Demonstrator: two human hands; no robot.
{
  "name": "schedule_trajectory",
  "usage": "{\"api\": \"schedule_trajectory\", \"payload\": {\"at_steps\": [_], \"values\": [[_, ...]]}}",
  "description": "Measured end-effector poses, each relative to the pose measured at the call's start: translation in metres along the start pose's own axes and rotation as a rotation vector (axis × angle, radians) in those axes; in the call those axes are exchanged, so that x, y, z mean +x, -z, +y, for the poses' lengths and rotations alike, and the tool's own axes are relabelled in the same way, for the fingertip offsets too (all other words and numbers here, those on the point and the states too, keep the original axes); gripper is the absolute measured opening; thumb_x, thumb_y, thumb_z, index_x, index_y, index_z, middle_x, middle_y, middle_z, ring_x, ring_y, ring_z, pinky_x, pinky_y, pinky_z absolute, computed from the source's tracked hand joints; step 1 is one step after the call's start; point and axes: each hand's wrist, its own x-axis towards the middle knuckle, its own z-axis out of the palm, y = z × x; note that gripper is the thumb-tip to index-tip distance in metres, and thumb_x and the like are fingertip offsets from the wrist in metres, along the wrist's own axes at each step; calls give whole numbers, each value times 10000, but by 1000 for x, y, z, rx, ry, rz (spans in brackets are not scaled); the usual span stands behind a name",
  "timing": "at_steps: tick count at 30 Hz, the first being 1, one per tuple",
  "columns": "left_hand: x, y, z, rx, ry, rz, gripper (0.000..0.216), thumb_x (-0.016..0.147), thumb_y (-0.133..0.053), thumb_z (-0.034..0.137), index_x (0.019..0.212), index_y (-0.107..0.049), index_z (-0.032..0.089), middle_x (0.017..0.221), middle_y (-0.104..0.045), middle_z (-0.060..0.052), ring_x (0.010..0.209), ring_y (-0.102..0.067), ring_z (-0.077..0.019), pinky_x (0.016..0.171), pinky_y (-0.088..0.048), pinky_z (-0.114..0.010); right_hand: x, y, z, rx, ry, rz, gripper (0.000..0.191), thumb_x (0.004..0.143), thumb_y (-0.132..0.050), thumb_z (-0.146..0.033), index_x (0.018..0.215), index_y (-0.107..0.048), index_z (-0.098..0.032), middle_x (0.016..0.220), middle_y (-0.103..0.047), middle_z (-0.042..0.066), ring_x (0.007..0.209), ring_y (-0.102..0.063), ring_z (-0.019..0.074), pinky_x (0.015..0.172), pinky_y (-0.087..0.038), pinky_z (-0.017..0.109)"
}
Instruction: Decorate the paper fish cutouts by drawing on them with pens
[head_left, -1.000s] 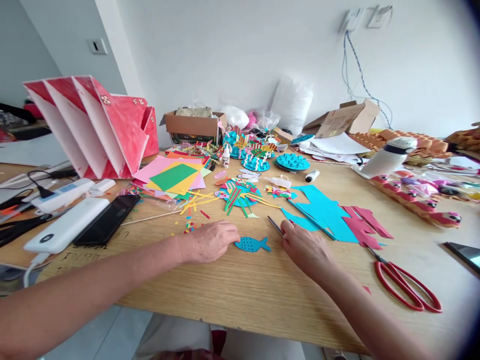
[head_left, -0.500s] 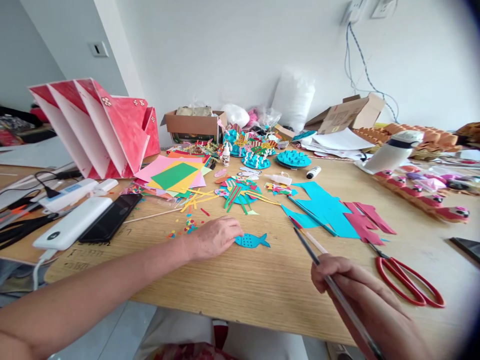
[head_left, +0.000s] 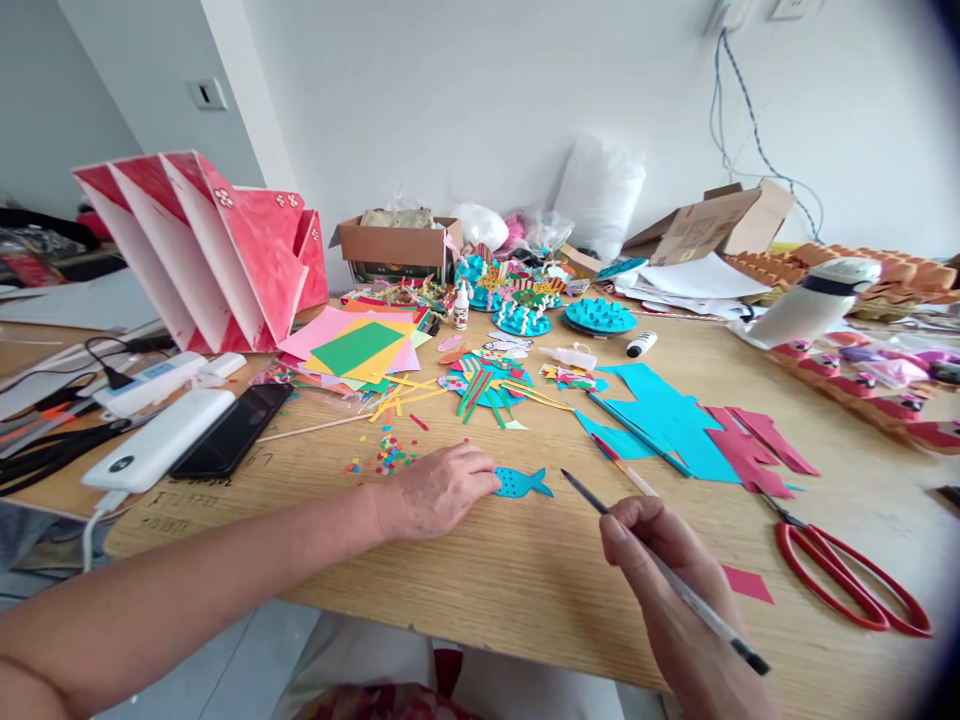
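My left hand [head_left: 442,490] rests on the table with its fingers bunched on the head end of a small blue paper fish [head_left: 523,483]. Dark dots mark the fish's body, and its tail points right; the head is partly under my fingertips. In my right hand [head_left: 675,630] a clear-barrelled black pen [head_left: 705,614] is gripped, its dark tip raised just right of the tail, apart from the paper. Beyond that hand lies a red-tipped pen [head_left: 619,460]. Red-handled scissors [head_left: 844,570] lie to its right, and a red paper piece [head_left: 748,584] shows beside it.
Blue paper sheets [head_left: 675,420] and red paper scraps [head_left: 750,445] lie at right. Round confetti dots [head_left: 394,455] sit behind my left hand. Farther back are a stack of coloured paper [head_left: 360,348], a decorated blue disc [head_left: 491,390] and a glue bottle [head_left: 460,308]. A phone [head_left: 232,430] lies left.
My right hand has moved left and the pen is tilted lower, its tip nearer the fish's tail. A red paper piece beside that hand now shows. The view has shifted slightly.
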Motion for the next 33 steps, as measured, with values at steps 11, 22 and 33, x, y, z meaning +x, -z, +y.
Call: {"api": "schedule_trajectory", "payload": {"at_steps": [11,22,33], "values": [[12,-2,-3,4,-123,-29,273,939,-359,131,1118,-565,118,1026,-575,-97,972,-502,-197,903,-426,-305,11,-20,4,-303,-12,-161,171,814,-487,-355,843,-580,-215,707,-647,7,645,-606,169,584,-464,250],[13,-6,-1,50,-114,-72,269,938,-395,175,1164,-540,161,1066,-558,-89,977,-504,-210,898,-421,-324,5,-22,9,-348,-32,-209,188,855,-458,-353,870,-574,-206,711,-637,3,637,-590,152,562,-465,230],[9,-12,4,18,-14,-10,292,920,-439,207,1193,-543,210,1120,-524,-101,1000,-495,-228,867,-437,-357,6,-25,10,-426,4,-219,185,868,-456,-347,866,-587,-215,683,-656,-8,588,-610,136,523,-466,198]]}}
